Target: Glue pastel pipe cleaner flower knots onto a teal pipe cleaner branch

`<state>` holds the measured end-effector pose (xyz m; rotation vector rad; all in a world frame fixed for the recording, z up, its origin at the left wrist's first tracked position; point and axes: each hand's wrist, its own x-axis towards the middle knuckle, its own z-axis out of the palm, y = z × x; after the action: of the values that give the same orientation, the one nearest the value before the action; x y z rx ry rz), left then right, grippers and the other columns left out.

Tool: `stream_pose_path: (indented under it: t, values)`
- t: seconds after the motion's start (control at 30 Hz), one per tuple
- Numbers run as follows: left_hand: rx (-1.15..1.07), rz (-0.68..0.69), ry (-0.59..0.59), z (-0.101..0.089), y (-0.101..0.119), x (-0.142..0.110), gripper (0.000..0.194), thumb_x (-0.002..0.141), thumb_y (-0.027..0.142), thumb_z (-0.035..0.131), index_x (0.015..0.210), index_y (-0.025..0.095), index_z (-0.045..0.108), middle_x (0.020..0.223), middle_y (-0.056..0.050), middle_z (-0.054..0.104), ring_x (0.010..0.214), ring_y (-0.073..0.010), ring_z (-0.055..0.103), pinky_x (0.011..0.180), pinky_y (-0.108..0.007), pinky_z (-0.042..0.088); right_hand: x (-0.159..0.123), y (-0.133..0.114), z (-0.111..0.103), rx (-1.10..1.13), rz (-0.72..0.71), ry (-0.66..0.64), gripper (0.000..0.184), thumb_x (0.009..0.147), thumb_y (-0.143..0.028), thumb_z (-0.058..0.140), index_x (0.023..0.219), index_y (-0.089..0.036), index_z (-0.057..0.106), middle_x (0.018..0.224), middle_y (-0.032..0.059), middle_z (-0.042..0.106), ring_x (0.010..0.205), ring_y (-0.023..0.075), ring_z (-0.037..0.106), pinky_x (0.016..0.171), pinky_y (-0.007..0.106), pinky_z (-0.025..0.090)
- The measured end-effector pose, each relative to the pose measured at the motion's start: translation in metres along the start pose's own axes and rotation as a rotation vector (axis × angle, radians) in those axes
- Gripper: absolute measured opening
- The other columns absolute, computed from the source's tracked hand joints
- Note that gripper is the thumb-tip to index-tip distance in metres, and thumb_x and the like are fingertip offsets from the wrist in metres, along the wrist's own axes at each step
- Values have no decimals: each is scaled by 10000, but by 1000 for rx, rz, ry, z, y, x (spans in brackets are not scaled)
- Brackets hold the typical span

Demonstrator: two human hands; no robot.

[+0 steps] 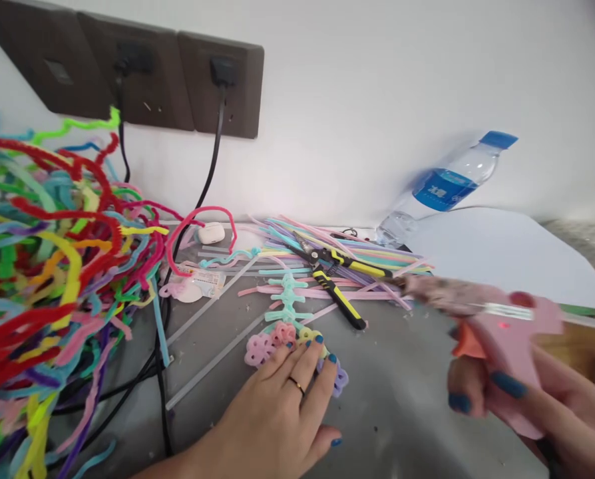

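Observation:
My right hand (522, 392) grips a pink hot glue gun (507, 319), its nozzle pointing left, with a finger at the orange trigger. My left hand (287, 406) lies palm down with fingers stretched out over several small pipe-cleaner flowers. A pink flower (258, 350), a yellow flower (310, 336) and a purple flower (341, 379) show around its fingertips; the rest is partly covered. Just beyond stands out a mint-green pipe-cleaner piece (288, 299) with short side arms, lying on the grey table (377, 426).
A tangled heap of coloured pipe cleaners (52, 266) fills the left side. Yellow-black pliers (340, 296) rest on straight pastel pipe cleaners (392, 256). Clear glue sticks (212, 362), black cables (160, 392), a white case (211, 233) and a leaning water bottle (442, 186) are nearby.

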<state>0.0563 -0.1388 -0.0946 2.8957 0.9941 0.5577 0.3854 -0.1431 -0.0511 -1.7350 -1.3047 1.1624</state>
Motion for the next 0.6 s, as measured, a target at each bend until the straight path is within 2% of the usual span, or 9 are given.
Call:
stream_pose_path:
  t: [0.03, 0.1, 0.2, 0.33, 0.47, 0.6]
  values:
    - [4, 0, -5, 0, -1, 1, 541, 1033, 465, 424, 1393, 71, 509, 1396, -175, 620, 1289, -274, 590, 1017, -372, 462, 4, -8, 10, 10, 12, -131, 486, 799, -714, 604, 657, -250, 610, 590, 73, 573, 492, 208, 508, 465, 324, 430]
    - [20, 6, 0, 2, -2, 2, 550, 1032, 478, 412, 1375, 63, 526, 1371, -168, 641, 1267, -276, 605, 1018, -375, 455, 11, -22, 28, 44, 53, -260, 549, 794, -734, 609, 578, -233, 543, 528, 25, 491, 443, 153, 385, 411, 277, 344]
    - [53, 19, 31, 6, -1, 2, 561, 1039, 488, 372, 1348, 55, 552, 1328, -159, 672, 1226, -279, 630, 1016, -375, 441, 22, -35, 47, 85, 128, -285, 605, 793, -749, 597, 523, -222, 472, 488, -19, 383, 464, 129, 293, 434, 260, 293]
    - [98, -7, 135, 15, 6, 1, 613, 1038, 542, 330, 1315, 58, 586, 1267, -155, 704, 1191, -275, 637, 1042, -367, 401, 34, -43, 57, 4, 192, -402, 681, 794, -819, 520, 489, -220, 411, 454, -34, 358, 459, 114, 254, 477, 266, 254]
    - [102, -75, 242, 21, 12, 4, 669, 1021, 610, 301, 1261, 77, 628, 1208, -147, 720, 1175, -268, 626, 1060, -363, 375, 38, -47, 60, -76, 217, -452, 624, 847, -799, 469, 624, -216, 481, 486, -57, 375, 480, 117, 251, 513, 257, 251]
    - [85, -101, 280, 22, 14, 7, 664, 1047, 565, 233, 1206, 79, 658, 1166, -135, 736, 1142, -254, 637, 1043, -352, 381, 40, -50, 59, -115, 199, -505, 578, 898, -766, 426, 790, -213, 553, 521, -74, 367, 495, 120, 238, 522, 259, 255]
